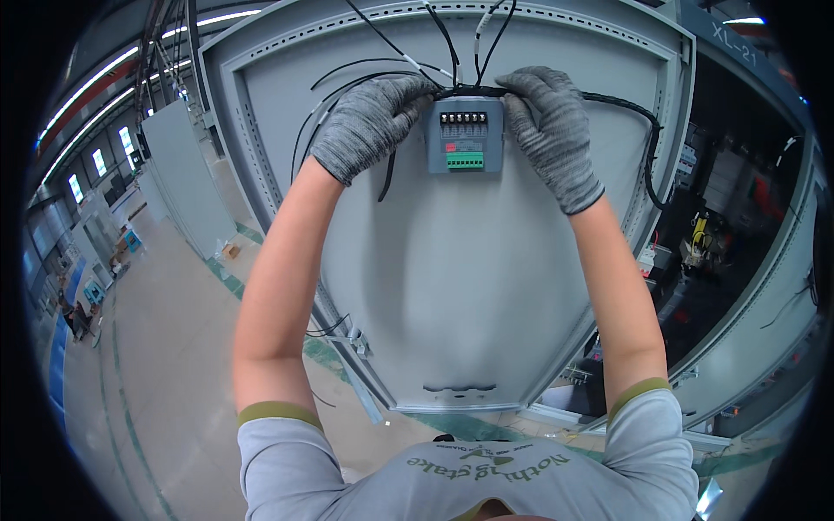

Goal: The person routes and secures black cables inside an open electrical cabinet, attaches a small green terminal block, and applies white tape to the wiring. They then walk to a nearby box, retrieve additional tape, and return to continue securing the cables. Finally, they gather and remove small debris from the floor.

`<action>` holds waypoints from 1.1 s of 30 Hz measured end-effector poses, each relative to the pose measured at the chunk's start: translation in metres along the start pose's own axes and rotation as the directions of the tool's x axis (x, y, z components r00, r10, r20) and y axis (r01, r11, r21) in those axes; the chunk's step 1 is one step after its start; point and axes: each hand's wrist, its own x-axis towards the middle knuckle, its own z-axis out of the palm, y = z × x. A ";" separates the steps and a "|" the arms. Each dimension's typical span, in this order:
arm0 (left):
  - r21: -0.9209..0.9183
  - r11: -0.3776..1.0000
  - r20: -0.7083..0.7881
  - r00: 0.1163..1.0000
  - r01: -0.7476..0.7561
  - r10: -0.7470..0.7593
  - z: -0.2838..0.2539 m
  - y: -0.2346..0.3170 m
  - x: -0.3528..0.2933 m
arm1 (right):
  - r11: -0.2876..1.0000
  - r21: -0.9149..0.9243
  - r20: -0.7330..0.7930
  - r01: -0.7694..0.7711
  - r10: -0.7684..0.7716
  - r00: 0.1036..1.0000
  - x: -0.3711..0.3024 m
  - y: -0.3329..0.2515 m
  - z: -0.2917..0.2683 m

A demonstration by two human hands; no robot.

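A grey electrical module (465,143) with a row of screw terminals and a green connector (465,161) is mounted on the inside of a cabinet door (452,286). Across its top edge runs a black wire bundle (469,91), from which several loose black wires (447,39) fan upward and to the left. My left hand (372,120), in a grey knitted glove, pinches the bundle at the module's upper left corner. At the upper right corner my gloved right hand (553,126) has its fingers closed on the same bundle. The fingertips are partly hidden.
From my right hand the black wrapped cable (638,108) runs along the door toward the open cabinet (712,217), which holds wiring and components. Perforated metal rails (261,148) frame the door. Large grey panels (187,174) stand at left. A person (76,317) is far off.
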 end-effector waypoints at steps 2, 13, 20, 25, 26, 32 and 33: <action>-0.013 0.999 -0.057 0.997 -0.048 0.047 0.003 -0.010 -0.002 | 0.994 0.083 -0.033 0.071 -0.069 0.997 0.007 -0.027 -0.005; 0.094 0.995 -0.096 0.994 -0.036 0.045 0.020 -0.027 0.004 | 0.829 -0.525 0.765 0.191 0.362 0.533 0.153 -0.097 0.039; 0.102 0.995 0.022 1.000 -0.003 0.001 0.018 -0.030 0.005 | 0.783 -0.542 0.748 0.306 0.282 0.601 0.149 -0.082 0.091; 0.046 0.996 0.008 0.997 -0.078 0.078 0.014 -0.032 0.005 | 0.733 -0.670 0.640 0.119 0.489 0.592 0.153 -0.104 0.047; 0.031 0.997 0.036 0.997 -0.073 0.072 0.014 -0.034 0.006 | 0.736 -0.676 0.610 0.036 0.532 0.587 0.151 -0.103 0.044; 0.021 0.990 -0.006 0.990 -0.138 0.138 0.018 -0.039 0.010 | 0.769 -0.610 0.478 -0.193 0.551 0.684 0.130 -0.066 0.028; -0.013 0.990 -0.003 0.990 -0.141 0.141 0.017 -0.038 0.010 | 0.786 -0.570 0.452 -0.237 0.542 0.709 0.126 -0.069 0.026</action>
